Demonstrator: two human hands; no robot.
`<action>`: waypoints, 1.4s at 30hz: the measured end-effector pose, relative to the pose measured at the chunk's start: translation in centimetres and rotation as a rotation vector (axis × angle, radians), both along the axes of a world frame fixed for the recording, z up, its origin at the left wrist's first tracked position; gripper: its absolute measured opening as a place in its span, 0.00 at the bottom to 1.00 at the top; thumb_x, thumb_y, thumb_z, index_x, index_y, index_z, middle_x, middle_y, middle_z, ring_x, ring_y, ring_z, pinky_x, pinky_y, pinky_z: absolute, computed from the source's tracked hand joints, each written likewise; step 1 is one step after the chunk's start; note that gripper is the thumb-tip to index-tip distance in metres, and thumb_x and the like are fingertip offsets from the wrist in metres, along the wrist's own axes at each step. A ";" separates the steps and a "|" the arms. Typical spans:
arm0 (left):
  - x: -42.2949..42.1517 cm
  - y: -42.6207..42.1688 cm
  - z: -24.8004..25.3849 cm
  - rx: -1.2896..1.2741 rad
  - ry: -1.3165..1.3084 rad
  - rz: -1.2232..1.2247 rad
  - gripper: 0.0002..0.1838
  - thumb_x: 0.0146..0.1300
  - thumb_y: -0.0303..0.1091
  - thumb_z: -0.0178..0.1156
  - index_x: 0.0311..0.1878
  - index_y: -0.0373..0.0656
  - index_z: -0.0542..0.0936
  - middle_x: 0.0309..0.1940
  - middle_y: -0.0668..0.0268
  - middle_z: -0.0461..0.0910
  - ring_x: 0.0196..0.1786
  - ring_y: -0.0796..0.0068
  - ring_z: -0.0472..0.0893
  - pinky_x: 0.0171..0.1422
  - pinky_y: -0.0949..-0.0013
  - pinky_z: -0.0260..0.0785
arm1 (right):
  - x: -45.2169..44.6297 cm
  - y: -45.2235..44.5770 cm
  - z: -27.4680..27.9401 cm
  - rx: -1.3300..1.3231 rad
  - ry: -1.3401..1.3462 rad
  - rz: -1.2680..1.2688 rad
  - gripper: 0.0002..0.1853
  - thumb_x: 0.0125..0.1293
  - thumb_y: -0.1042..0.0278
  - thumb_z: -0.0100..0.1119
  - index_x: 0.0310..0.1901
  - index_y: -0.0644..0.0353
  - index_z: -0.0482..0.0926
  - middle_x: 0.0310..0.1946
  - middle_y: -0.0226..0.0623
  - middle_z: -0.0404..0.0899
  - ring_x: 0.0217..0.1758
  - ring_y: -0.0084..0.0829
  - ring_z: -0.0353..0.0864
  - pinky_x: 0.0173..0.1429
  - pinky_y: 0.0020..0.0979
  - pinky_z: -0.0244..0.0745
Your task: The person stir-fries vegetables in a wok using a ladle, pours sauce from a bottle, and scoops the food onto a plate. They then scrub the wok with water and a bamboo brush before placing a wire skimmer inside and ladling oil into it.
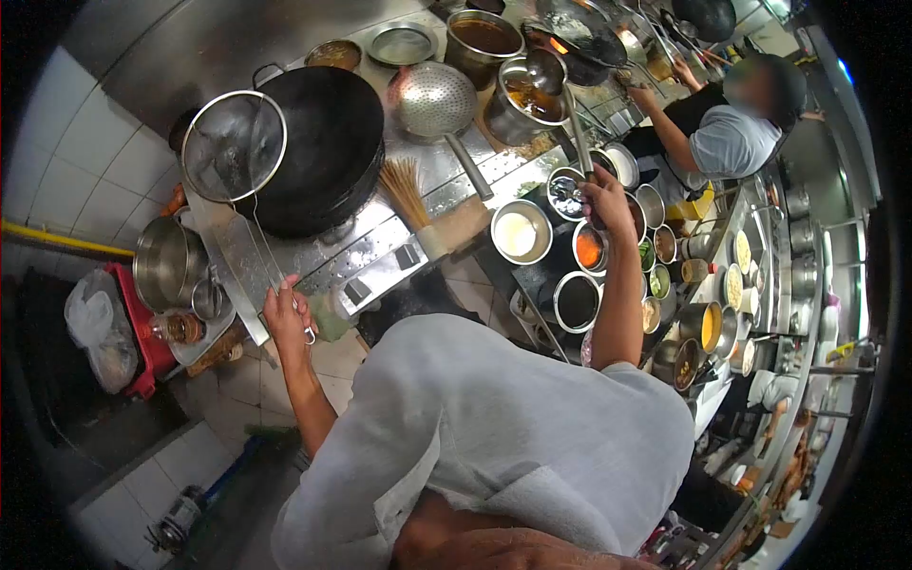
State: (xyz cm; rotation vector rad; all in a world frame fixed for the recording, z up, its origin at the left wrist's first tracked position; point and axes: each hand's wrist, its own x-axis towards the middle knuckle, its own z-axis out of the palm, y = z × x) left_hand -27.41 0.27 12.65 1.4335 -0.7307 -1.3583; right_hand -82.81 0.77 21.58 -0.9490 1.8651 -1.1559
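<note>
A round, silvery wire-mesh strainer [234,147] is held at far left, its thin handle slanting near and right, while a round-bowled metal ladle [546,74] extends far right, long handle pointing near.

The wok [328,142] sits at the left of the steel counter [309,256]; the mesh strainer [220,152] overlaps its left edge, contact not determinable, with its handle in the left hand [285,313]. Right of the wok lies the perforated strainer [432,100]; the bristle brush [406,190] lies nearer the person, before both. Farther right, the ladle [545,72], gripped by the right hand [608,201], has its bowl over the saucepan [508,128]. Open containers [522,257] cluster at the person's right; a co-worker [731,138] stands beyond. At far left, a plastic bag [100,309] lies beside the basin [142,332].
</note>
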 end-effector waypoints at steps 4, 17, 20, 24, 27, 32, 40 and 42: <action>-2.3 -0.4 1.5 0.018 -0.005 0.012 0.19 0.75 0.45 0.50 0.52 0.36 0.74 0.17 0.74 0.64 0.13 0.84 0.62 0.12 0.74 0.56 | 0.7 -0.1 -1.2 -0.101 -0.729 -0.148 0.10 0.70 0.70 0.52 0.49 0.63 0.73 0.22 0.24 0.68 0.17 0.15 0.65 0.18 0.21 0.63; -7.1 -1.2 1.4 0.049 -0.003 0.069 0.18 0.76 0.43 0.50 0.50 0.35 0.75 0.16 0.74 0.65 0.12 0.84 0.63 0.12 0.75 0.58 | -5.0 -9.8 -1.6 -0.173 -0.905 0.028 0.04 0.70 0.69 0.50 0.43 0.55 0.68 0.24 0.24 0.66 0.17 0.14 0.62 0.18 0.21 0.58; -7.7 -1.3 1.0 0.061 -0.005 0.066 0.18 0.75 0.43 0.50 0.50 0.35 0.75 0.17 0.73 0.65 0.13 0.84 0.62 0.12 0.75 0.57 | -5.7 -15.3 0.4 -0.025 -0.422 0.124 0.07 0.66 0.73 0.51 0.45 0.56 0.69 0.21 0.25 0.68 0.16 0.16 0.64 0.17 0.22 0.60; -8.4 -0.9 0.4 0.077 -0.032 0.047 0.16 0.76 0.42 0.49 0.49 0.37 0.75 0.18 0.73 0.65 0.14 0.85 0.61 0.13 0.75 0.56 | -6.7 -20.1 -0.3 0.063 -0.096 0.226 0.05 0.64 0.73 0.52 0.41 0.57 0.72 0.20 0.25 0.69 0.16 0.16 0.67 0.17 0.23 0.63; -9.3 -0.1 1.3 0.097 -0.037 0.052 0.16 0.76 0.42 0.49 0.48 0.38 0.75 0.18 0.73 0.65 0.14 0.85 0.62 0.13 0.75 0.56 | -6.8 -21.4 -0.1 0.090 -0.268 0.195 0.02 0.63 0.73 0.52 0.37 0.57 0.71 0.20 0.25 0.69 0.15 0.16 0.66 0.16 0.24 0.64; -9.7 0.3 1.1 0.101 -0.030 0.058 0.16 0.76 0.42 0.49 0.48 0.38 0.75 0.18 0.73 0.65 0.14 0.85 0.62 0.13 0.76 0.56 | -8.6 -24.4 -0.2 0.152 -1.033 0.197 0.05 0.64 0.76 0.49 0.30 0.58 0.69 0.18 0.25 0.67 0.15 0.16 0.67 0.17 0.19 0.66; -10.2 0.2 1.3 0.093 0.030 0.057 0.16 0.75 0.42 0.50 0.48 0.37 0.75 0.18 0.73 0.65 0.14 0.86 0.62 0.14 0.77 0.56 | -8.9 -26.4 1.8 -0.026 -1.790 0.106 0.15 0.65 0.78 0.40 0.49 0.83 0.60 0.17 0.23 0.65 0.15 0.18 0.68 0.20 0.21 0.70; -10.3 0.1 1.3 0.083 0.037 0.038 0.16 0.75 0.42 0.50 0.48 0.36 0.75 0.18 0.73 0.65 0.13 0.86 0.62 0.13 0.77 0.56 | -8.1 -25.8 2.8 -0.077 -1.779 0.120 0.25 0.67 0.77 0.41 0.60 0.83 0.49 0.18 0.27 0.67 0.14 0.22 0.70 0.19 0.22 0.70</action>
